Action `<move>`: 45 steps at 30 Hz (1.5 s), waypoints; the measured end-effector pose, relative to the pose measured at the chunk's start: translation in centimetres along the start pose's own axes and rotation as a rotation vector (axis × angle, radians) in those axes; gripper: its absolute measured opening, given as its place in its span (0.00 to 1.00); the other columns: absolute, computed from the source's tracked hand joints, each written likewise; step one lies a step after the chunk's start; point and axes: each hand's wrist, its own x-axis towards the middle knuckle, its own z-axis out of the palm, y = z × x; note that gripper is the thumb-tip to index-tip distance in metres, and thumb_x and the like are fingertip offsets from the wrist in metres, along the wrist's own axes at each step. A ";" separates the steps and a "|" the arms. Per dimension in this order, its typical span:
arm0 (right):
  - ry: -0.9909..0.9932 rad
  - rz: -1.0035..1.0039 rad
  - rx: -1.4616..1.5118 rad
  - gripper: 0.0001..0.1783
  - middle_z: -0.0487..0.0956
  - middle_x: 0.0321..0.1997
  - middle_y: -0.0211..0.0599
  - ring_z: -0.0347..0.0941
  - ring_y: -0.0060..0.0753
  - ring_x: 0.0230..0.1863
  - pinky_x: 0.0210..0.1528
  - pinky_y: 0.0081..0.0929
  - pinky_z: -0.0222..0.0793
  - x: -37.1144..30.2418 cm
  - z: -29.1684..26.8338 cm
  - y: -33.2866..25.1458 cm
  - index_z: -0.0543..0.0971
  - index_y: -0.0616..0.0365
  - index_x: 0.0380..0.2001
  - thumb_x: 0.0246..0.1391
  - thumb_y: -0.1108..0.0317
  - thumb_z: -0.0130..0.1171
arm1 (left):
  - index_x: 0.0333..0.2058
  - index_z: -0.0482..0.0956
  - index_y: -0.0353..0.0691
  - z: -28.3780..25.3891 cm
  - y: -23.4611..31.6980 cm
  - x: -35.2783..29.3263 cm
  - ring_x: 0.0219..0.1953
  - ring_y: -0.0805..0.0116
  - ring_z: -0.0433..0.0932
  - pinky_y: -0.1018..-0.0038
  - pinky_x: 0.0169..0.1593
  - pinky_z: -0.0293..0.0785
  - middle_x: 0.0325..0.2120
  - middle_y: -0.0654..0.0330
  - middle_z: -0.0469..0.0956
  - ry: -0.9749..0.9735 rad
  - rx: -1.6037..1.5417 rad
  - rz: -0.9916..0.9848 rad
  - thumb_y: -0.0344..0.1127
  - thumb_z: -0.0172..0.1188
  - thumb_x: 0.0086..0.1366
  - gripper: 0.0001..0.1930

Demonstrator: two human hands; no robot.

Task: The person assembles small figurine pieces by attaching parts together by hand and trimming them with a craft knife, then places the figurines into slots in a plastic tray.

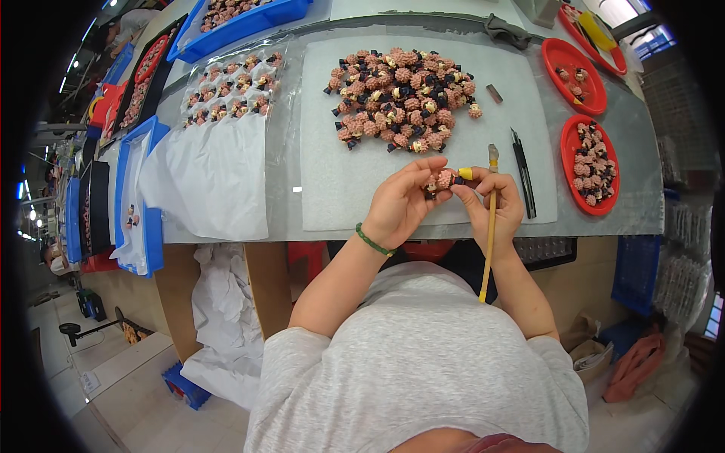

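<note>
Figurines [446,179] (small, pink) sit held between both hands [396,198] [500,200].

Nothing legible nr you: no words, nos. or signs you could read off. The small white patch [297,189] on the table [638,162], well L of your L hand's [399,200] fingers, is too small to tell if printed. Any print on the black pen-like tool [523,174], just R of your R hand's [504,209] fingers, is too fine. Pale floor patch [89,381] (poss. a sticker, can't tell), far lower L of your fingers: marks unreadable.
</note>
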 end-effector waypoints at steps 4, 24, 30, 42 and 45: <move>0.002 -0.011 -0.043 0.16 0.73 0.35 0.44 0.69 0.26 0.38 0.42 0.20 0.64 -0.2 -0.1 0.0 0.63 0.59 0.26 0.39 0.83 0.60 | 0.47 0.63 0.31 -0.1 0.5 -0.2 0.41 0.70 0.70 0.72 0.46 0.69 0.39 0.56 0.70 0.013 0.050 -0.017 0.28 0.43 0.62 0.15; -0.058 0.308 0.249 0.12 0.73 0.35 0.41 0.69 0.22 0.37 0.40 0.16 0.66 1.1 0.4 -1.5 0.65 0.59 0.25 0.42 0.84 0.57 | 0.47 0.66 0.30 -0.3 0.2 -0.6 0.41 0.69 0.72 0.75 0.46 0.70 0.41 0.53 0.72 0.053 0.553 0.344 0.22 0.50 0.58 0.17; -0.009 0.307 0.280 0.12 0.73 0.36 0.42 0.70 0.24 0.38 0.41 0.18 0.67 0.8 0.4 -0.9 0.65 0.59 0.25 0.42 0.84 0.57 | 0.46 0.67 0.30 -0.3 -0.1 -0.4 0.42 0.70 0.72 0.76 0.45 0.71 0.41 0.52 0.72 0.055 0.505 0.393 0.21 0.51 0.56 0.17; -0.025 0.223 0.142 0.12 0.74 0.34 0.40 0.69 0.21 0.36 0.39 0.15 0.66 0.9 1.2 -0.9 0.64 0.59 0.24 0.42 0.85 0.56 | 0.48 0.66 0.30 -0.6 -0.4 -0.8 0.39 0.78 0.68 0.81 0.43 0.68 0.39 0.61 0.71 0.023 0.679 0.425 0.20 0.52 0.55 0.19; 0.009 0.246 0.104 0.13 0.73 0.33 0.39 0.69 0.22 0.35 0.39 0.15 0.66 0.9 1.0 -1.0 0.64 0.59 0.24 0.41 0.86 0.55 | 0.48 0.66 0.30 -0.3 -0.7 -0.9 0.39 0.79 0.67 0.81 0.44 0.68 0.39 0.60 0.71 0.008 0.717 0.454 0.22 0.55 0.54 0.20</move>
